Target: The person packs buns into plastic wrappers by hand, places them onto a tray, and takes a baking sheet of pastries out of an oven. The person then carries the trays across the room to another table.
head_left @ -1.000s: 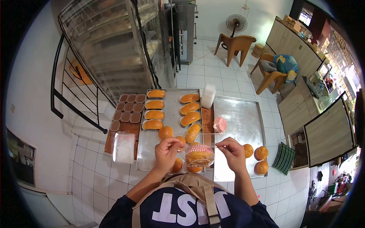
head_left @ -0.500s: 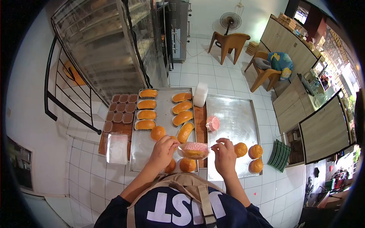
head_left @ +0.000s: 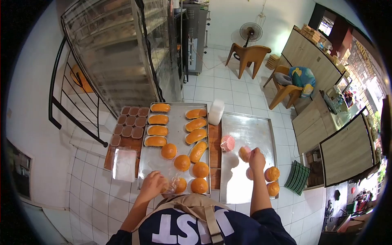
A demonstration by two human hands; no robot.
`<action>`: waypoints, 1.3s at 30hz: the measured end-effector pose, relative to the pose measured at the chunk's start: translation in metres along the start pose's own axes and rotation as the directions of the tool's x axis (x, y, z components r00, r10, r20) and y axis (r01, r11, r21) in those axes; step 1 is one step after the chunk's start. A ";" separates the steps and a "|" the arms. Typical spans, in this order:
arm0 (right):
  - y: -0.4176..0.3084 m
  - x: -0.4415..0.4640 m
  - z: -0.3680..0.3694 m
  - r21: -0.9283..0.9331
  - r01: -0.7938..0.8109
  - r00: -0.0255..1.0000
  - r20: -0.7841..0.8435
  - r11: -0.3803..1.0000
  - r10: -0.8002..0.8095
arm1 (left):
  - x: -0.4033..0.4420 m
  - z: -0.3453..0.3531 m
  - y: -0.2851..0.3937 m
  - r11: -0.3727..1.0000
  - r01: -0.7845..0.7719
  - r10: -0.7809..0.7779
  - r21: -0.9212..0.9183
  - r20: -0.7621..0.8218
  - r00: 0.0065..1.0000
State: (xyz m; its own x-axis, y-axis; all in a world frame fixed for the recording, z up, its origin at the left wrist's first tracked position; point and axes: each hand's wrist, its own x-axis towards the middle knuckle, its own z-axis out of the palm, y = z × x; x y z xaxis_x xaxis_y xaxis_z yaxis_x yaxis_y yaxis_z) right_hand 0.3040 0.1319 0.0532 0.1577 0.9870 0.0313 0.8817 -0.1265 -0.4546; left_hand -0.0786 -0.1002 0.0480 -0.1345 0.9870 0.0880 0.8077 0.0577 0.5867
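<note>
My left hand (head_left: 152, 185) is low over the near left corner of the left baking tray (head_left: 175, 134), fingers bent around the edge of a clear plastic wrapper (head_left: 174, 179). The wrapper lies across a round bun (head_left: 180, 186), and blur hides the exact grip. Over the right tray (head_left: 249, 126), my right hand (head_left: 257, 160) is closed on a blurred, pinkish wrapped bun (head_left: 244, 154). Left of it sits another pink-wrapped bun (head_left: 228, 143). Unwrapped round buns (head_left: 272, 174) are by the right edge, one partly behind my forearm.
Long glazed buns (head_left: 158, 130) and round buns (head_left: 182, 162) fill parts of the left tray. Small brown-filled tubs (head_left: 130, 121) and a stack of plastic bags (head_left: 124, 164) lie at left. A white stack (head_left: 216, 112) stands between the trays. A covered rack (head_left: 110, 53) rises behind.
My hands have parted from the wrapped bun they both held. The right carries it over the right tray; the left has moved down and left, where clear plastic now shows. The view has tilted up slightly.
</note>
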 end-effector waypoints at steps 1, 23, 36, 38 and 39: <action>0.001 0.009 0.012 0.003 -0.016 0.999 -0.029 1.000 0.016 | -0.004 -0.003 -0.007 1.000 0.020 -0.019 0.015 -0.040 0.999; 0.052 -0.136 0.082 0.036 0.120 0.460 0.883 0.992 -0.088 | -0.028 -0.022 -0.278 0.420 0.906 -0.809 -0.053 -0.474 0.347; 0.215 -0.228 0.031 0.383 -0.812 0.496 0.851 0.441 0.174 | -0.023 -0.049 -0.283 0.393 0.890 -0.669 0.230 -0.592 0.449; 0.205 -0.223 0.036 0.291 -0.783 0.492 0.831 0.550 0.260 | -0.020 -0.047 -0.279 0.534 0.812 -0.506 0.234 -0.681 0.529; 0.191 -0.218 0.034 0.206 -0.728 0.492 0.821 0.654 0.290 | -0.023 -0.045 -0.287 0.661 0.712 -0.340 0.236 -0.752 0.564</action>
State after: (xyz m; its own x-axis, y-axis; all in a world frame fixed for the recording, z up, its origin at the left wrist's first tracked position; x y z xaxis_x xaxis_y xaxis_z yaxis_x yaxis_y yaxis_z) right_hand 0.4226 -0.1035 -0.0704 -0.0314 0.5304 -0.8472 0.3699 -0.7812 -0.5028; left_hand -0.3333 -0.1466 -0.0863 -0.7821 0.4245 0.4561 0.5736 0.7766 0.2607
